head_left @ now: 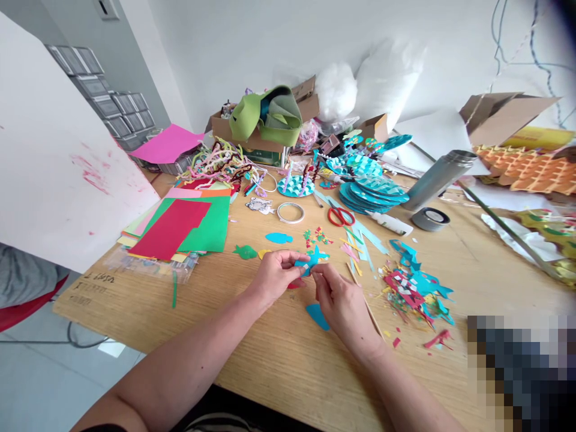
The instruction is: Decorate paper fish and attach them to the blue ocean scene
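Observation:
Between the thumb and fingers of my left hand [278, 275] is a blue paper fish cut-out [309, 259] with small white pieces on it. The fingertips of my right hand [342, 295] are pinched together at the fish's lower right edge; whatever is between them is too small to make out. Under the hands a red paper cut-out [296, 284] is partly hidden, and another blue cut-out [317, 316] lies beside my right hand. Beyond my left hand are a blue fish shape [279, 238], a green fish shape [245, 251] and a yellow piece [263, 254].
Coloured paper sheets [207, 225] are stacked at left. Ahead lie a tape roll [290, 204], red-handled scissors [341, 216] and a glue bottle [390, 223]. A steel flask [438, 178] and paper scraps [416, 285] are at right. A thin wooden stick [369, 307] lies by my right hand.

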`<state>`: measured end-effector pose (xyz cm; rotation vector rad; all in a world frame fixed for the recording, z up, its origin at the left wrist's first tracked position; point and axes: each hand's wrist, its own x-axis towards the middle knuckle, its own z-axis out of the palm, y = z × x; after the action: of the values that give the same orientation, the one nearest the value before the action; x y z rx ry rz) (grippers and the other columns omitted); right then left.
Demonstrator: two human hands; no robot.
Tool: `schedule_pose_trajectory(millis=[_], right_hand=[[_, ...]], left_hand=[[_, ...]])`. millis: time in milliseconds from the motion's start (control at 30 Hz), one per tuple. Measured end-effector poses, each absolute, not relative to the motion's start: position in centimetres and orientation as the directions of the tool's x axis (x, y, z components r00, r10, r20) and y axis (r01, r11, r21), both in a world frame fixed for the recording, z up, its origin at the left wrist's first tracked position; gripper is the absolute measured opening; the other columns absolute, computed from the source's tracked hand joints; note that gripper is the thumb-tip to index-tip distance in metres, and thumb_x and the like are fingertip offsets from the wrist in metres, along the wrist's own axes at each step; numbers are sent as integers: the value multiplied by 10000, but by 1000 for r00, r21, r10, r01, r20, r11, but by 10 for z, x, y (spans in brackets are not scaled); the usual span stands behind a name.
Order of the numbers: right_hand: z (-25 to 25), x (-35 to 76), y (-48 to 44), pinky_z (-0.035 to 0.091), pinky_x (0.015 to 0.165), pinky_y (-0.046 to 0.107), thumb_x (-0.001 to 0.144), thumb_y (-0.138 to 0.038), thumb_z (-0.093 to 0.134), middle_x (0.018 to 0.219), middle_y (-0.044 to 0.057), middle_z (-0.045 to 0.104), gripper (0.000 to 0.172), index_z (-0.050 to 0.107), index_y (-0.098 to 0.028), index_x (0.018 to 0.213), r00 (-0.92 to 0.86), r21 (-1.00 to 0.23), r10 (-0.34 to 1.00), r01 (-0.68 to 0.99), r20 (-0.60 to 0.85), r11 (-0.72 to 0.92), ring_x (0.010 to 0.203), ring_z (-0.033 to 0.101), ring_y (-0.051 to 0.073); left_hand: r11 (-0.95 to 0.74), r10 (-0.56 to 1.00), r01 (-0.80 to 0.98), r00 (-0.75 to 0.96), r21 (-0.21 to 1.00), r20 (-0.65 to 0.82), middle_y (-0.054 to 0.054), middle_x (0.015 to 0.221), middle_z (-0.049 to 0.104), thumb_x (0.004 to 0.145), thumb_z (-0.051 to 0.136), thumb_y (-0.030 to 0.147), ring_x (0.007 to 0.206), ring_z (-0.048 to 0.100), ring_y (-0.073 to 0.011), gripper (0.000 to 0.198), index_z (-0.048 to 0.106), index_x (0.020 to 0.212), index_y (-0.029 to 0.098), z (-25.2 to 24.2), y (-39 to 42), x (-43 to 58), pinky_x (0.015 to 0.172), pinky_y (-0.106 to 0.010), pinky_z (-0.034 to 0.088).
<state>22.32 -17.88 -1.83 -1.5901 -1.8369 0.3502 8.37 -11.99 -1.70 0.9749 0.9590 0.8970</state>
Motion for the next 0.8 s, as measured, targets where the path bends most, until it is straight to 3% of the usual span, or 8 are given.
schedule_pose_trajectory(millis=[800], right_hand=[[-17,222,-179,351,495,218,934,-285,340,597,19,600,268,575,-170,876,-16,-591,956,783,293,195,477,527,132]], left_hand=[[271,917,-112,331,956,-221,-49,800,728,682,716,145,632,647,-115,232,722,913,130,-20,-120,84,557,-213,559]])
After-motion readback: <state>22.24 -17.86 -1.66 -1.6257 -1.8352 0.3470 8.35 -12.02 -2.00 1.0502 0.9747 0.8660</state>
